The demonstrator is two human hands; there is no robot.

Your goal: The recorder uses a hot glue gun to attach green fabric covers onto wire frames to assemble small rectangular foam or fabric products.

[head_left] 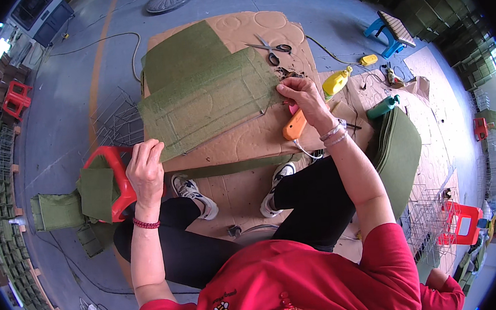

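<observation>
A sheer green mesh sheet [208, 108] is stretched over a cardboard-covered table [224, 151]. My left hand [146, 167] pinches its near left corner, and my right hand [305, 98] pinches its right end. Faint straight lines, like folds or thin wire, show through the mesh, but I cannot tell which. Beyond it lies an opaque green fabric piece [186, 51], partly covered by the mesh. An orange glue gun [294, 125] with a white cord rests just below my right hand. Open scissors [272, 51] with dark handles lie past the mesh, at the far right of the table.
A yellow bottle [337, 82] and a green bottle [382, 106] are on the right. Stacked green sheets [399, 147] hang beside my right leg. A red stool [122, 184] bearing green pieces and a wire rack [118, 122] stand left. Cords cross the floor; a blue stool [388, 33] is far right.
</observation>
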